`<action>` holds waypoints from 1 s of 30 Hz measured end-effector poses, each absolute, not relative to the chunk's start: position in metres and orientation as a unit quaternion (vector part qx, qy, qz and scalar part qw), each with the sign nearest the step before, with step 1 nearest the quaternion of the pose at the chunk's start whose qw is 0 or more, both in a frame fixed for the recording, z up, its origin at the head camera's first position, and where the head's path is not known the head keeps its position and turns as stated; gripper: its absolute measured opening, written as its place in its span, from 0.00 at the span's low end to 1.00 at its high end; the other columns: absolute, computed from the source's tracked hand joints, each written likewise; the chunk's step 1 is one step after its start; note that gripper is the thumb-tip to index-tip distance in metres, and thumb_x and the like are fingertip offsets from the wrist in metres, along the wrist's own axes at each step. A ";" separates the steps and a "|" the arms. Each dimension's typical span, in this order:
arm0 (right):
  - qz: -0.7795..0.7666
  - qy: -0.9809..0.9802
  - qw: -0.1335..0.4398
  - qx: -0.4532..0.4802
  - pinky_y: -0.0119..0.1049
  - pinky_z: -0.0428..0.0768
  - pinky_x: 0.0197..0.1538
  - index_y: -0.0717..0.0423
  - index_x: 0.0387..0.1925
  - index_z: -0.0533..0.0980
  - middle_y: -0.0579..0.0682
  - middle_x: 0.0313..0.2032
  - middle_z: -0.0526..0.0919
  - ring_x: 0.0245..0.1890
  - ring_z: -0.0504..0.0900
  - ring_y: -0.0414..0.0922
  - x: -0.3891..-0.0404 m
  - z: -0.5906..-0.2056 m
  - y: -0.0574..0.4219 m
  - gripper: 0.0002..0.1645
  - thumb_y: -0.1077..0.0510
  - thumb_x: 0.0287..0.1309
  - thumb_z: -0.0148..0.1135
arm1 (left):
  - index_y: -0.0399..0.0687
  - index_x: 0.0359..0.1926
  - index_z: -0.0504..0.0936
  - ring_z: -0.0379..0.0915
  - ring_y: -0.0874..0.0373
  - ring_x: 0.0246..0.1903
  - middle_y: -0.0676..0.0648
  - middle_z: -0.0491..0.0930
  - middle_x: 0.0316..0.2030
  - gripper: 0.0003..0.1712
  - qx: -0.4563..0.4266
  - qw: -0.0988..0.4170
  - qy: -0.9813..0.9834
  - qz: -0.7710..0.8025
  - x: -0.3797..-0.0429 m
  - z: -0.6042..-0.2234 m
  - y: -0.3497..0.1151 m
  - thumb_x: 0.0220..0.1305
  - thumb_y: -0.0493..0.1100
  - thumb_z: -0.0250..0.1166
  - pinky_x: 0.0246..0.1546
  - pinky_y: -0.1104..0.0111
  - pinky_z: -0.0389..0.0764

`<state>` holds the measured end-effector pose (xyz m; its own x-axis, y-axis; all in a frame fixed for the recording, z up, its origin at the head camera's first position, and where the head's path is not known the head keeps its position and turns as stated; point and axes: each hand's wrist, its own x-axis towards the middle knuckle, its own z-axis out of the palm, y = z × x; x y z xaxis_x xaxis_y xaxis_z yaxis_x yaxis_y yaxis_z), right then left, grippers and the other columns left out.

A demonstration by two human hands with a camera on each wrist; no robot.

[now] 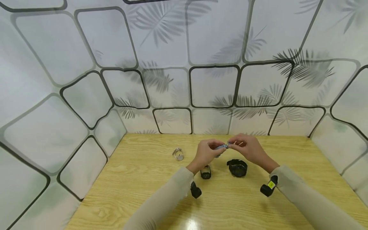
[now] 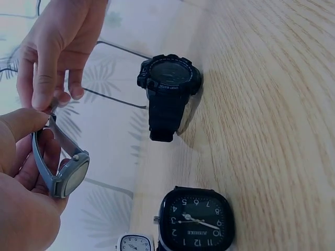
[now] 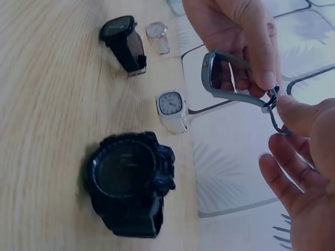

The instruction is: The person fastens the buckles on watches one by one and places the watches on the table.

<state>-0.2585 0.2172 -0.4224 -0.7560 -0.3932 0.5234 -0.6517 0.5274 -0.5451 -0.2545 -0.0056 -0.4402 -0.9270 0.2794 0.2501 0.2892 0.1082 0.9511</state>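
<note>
Both hands meet above the far half of the table around a grey-blue wristwatch with a squarish case. My left hand holds the watch by its strap, thumb pressed near the buckle. From the other side, my right hand pinches the strap end at that buckle between thumb and finger. The strap forms a loop in both wrist views, and the fingertips partly cover the buckle. Below the hands lie a black round digital watch and a black square-faced watch.
Farther left on the wooden table lies a small silver watch. A white square-faced watch shows in the wrist views. Patterned cloth rises behind the table and at both sides.
</note>
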 end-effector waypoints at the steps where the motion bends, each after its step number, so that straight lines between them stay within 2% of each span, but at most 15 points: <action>1: 0.370 -0.855 0.176 0.317 0.35 0.85 0.35 0.51 0.44 0.88 0.44 0.39 0.86 0.33 0.83 0.40 -0.259 -0.422 0.217 0.08 0.59 0.62 0.73 | 0.46 0.44 0.91 0.85 0.63 0.35 0.52 0.89 0.38 0.07 -0.190 0.003 -0.745 -0.639 -0.254 -0.440 -0.006 0.64 0.39 0.74 0.34 0.69 0.86; 8: 0.347 -0.844 0.184 0.365 0.35 0.85 0.35 0.52 0.40 0.88 0.42 0.37 0.84 0.34 0.82 0.38 -0.262 -0.422 0.217 0.08 0.64 0.58 0.75 | 0.47 0.44 0.91 0.84 0.64 0.30 0.52 0.89 0.37 0.08 -0.193 0.009 -0.761 -0.619 -0.255 -0.439 -0.007 0.64 0.40 0.75 0.30 0.70 0.85; 17: 0.332 -0.837 0.224 0.374 0.33 0.79 0.30 0.54 0.37 0.89 0.43 0.34 0.82 0.28 0.78 0.37 -0.263 -0.426 0.213 0.09 0.67 0.52 0.78 | 0.45 0.45 0.92 0.85 0.62 0.32 0.50 0.90 0.37 0.09 -0.202 0.000 -0.760 -0.618 -0.256 -0.440 -0.010 0.65 0.40 0.74 0.32 0.66 0.87; 24: 0.332 -0.830 0.249 0.371 0.33 0.82 0.31 0.49 0.29 0.86 0.40 0.31 0.83 0.27 0.80 0.35 -0.264 -0.428 0.211 0.11 0.66 0.48 0.80 | 0.46 0.46 0.92 0.84 0.66 0.33 0.52 0.90 0.39 0.10 -0.208 0.010 -0.781 -0.588 -0.259 -0.442 -0.010 0.65 0.42 0.74 0.34 0.71 0.85; 30: 0.341 -0.831 0.226 0.376 0.35 0.86 0.35 0.52 0.33 0.88 0.43 0.35 0.86 0.31 0.84 0.38 -0.263 -0.425 0.210 0.10 0.68 0.51 0.78 | 0.46 0.47 0.92 0.83 0.67 0.33 0.52 0.90 0.40 0.11 -0.217 0.013 -0.791 -0.572 -0.261 -0.444 -0.011 0.65 0.42 0.74 0.33 0.71 0.85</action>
